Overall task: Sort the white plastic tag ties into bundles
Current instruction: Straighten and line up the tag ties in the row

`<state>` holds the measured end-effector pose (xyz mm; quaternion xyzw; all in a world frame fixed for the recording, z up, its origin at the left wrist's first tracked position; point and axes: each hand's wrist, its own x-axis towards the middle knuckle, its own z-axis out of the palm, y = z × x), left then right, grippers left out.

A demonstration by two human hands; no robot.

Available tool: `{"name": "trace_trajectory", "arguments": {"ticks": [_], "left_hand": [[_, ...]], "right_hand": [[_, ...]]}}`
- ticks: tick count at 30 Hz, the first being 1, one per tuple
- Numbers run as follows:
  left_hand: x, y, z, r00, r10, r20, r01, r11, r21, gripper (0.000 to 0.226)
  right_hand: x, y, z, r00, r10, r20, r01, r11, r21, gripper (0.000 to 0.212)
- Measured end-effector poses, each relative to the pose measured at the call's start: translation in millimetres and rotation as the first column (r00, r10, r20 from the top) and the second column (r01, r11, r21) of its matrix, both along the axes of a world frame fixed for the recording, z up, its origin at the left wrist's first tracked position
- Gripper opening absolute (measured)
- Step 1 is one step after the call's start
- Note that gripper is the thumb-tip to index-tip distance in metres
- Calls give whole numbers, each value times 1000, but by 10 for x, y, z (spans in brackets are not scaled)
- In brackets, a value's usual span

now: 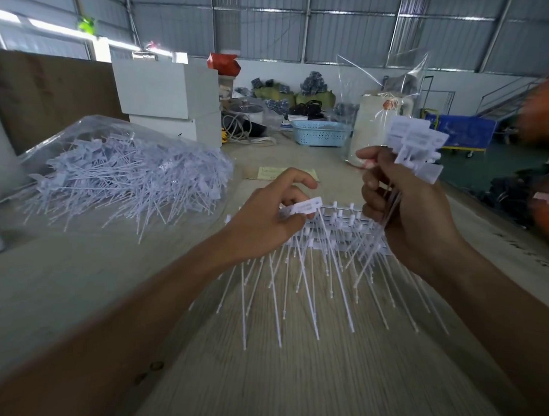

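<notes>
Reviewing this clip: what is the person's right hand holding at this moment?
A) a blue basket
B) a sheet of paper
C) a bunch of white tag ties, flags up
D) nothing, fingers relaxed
C: the right hand grips a bunch of white tag ties, flags above the fist and tails hanging below it.

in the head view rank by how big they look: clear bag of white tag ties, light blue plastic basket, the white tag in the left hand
1. Clear bag of white tag ties, largest.
2. Light blue plastic basket, though it sits farther away.
3. White tag pinched in the left hand, smallest.
</notes>
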<state>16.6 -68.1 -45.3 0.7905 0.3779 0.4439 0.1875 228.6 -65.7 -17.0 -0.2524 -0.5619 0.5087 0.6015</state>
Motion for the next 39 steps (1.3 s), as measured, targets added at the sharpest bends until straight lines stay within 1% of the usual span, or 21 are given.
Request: {"name": "trace_trajectory", "arguments": {"ticks": [2,7,9,10,12,14,16,17,20,23,26,29,32,34,35,37,39], "left_hand": [[2,6,-2,1000,4,-4,-4,1000,0,38],[2,22,-6,1000,6,-11,-6,1000,5,32],[2,24,-4,1000,5,-17,-5,1000,24,27],[4,23,0,999,16,-32,-15,999,40,25],[11,14,12,998,34,-54,-29,996,82,26],[23,3,28,999,15,-44,-9,992,130,27],[38,-10,39,999,13,-37,-6,984,181,28],[43,-14,45,999,18,-28,-12,980,199,27],[66,-19,51,1000,8,28,-13,980,200,24],[93,-19,35,997,-9,73,-4,984,175,25],[88,-13,21,997,-22,75,10,987,161,24],[38,18,24,1000,-3,-6,4,986,168,24],[-2,47,-11,981,93,-168,-61,980,190,32],[1,47,-44,966,138,-218,-91,973,213,33],[4,46,-52,963,150,-226,-95,967,238,32],[4,55,-54,957,162,-240,-87,952,294,32],[-2,58,-44,959,154,-236,-74,946,317,30]], "right_hand": [[-5,-2,11,1000,-5,-4,5,1000,-9,26],[-14,-24,18,999,-10,40,11,1000,-14,34],[-10,-46,22,995,-49,89,49,999,8,35],[-11,-62,23,986,-98,136,94,995,37,34],[-29,-82,18,941,-240,239,217,969,119,28],[-56,-83,-2,862,-363,353,317,930,184,32],[-77,-81,-23,785,-408,466,339,913,227,32],[-83,-70,-35,765,-403,502,329,915,233,31],[-91,-67,-44,750,-334,571,266,943,202,32],[-94,-85,-18,737,-258,624,155,964,215,23],[-80,-98,-6,750,-178,636,83,981,177,31],[-22,-53,4,786,-153,600,123,988,91,30],[6,-12,-18,814,-110,571,125,992,13,34],[-8,-20,-37,818,-94,568,119,993,-7,37],[-18,-28,-41,820,-93,564,112,994,1,37],[-29,-49,-39,803,-121,584,96,993,74,34],[-32,-77,-29,738,-204,643,105,976,190,33]]}}
